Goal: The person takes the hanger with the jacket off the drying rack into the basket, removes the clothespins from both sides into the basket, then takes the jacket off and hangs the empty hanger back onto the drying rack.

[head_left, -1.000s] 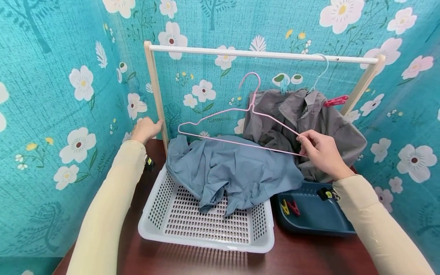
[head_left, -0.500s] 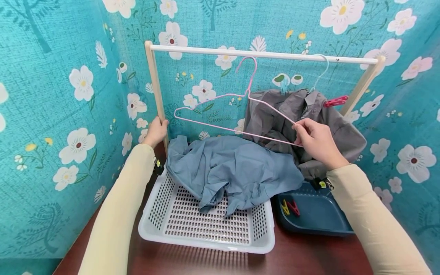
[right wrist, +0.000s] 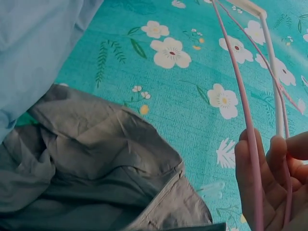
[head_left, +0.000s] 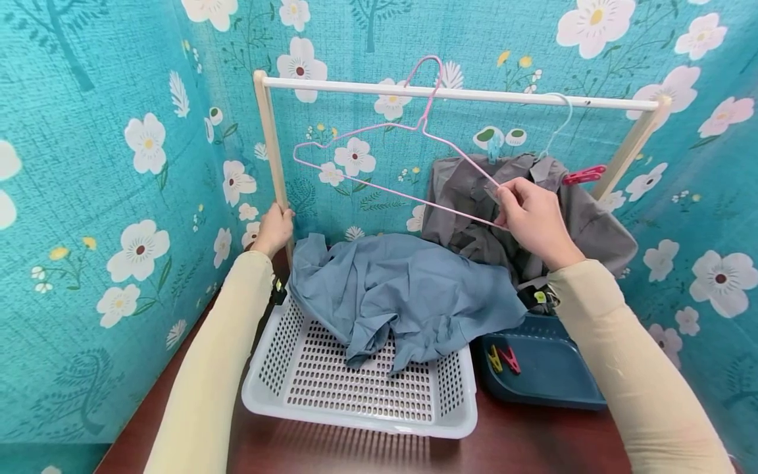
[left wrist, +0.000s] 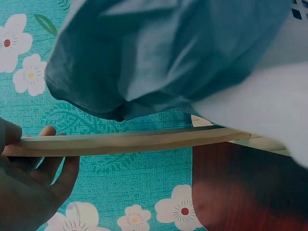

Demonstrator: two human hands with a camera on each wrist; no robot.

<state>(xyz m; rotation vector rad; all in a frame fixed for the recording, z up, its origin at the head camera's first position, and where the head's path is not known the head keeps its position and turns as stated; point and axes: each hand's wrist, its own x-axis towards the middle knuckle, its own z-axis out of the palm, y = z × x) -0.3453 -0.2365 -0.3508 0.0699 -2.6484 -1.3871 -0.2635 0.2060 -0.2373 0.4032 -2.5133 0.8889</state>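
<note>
A thin pink clothes hanger [head_left: 427, 112] is held up by its right end in my right hand [head_left: 535, 217], thumb and fingers pinching the wire. Its hook reaches above the white rod [head_left: 343, 86]; whether it hangs over the rod I cannot tell. The right wrist view shows the hanger's wires [right wrist: 247, 115] running up from the fingers [right wrist: 248, 168]. My left hand [head_left: 274, 230] grips the rack's left wooden post [head_left: 270, 138], also seen in the left wrist view with fingers round the post [left wrist: 120, 143]. Below the hanger, a crumpled blue garment [head_left: 403, 289] lies across the white basket [head_left: 355, 420].
A grey garment [head_left: 462, 197] hangs at right on a pale blue hanger [head_left: 559, 128], with a red clothespin [head_left: 585, 174] on it. A dark blue tray [head_left: 551, 368] holds a yellow clothespin [head_left: 495, 359] and a red one [head_left: 510, 360]. Floral cloth surrounds the rack.
My right hand has raised the pink hanger up and slightly left, bringing its hook from below the rod to above it. My left hand has come to grip the post.
</note>
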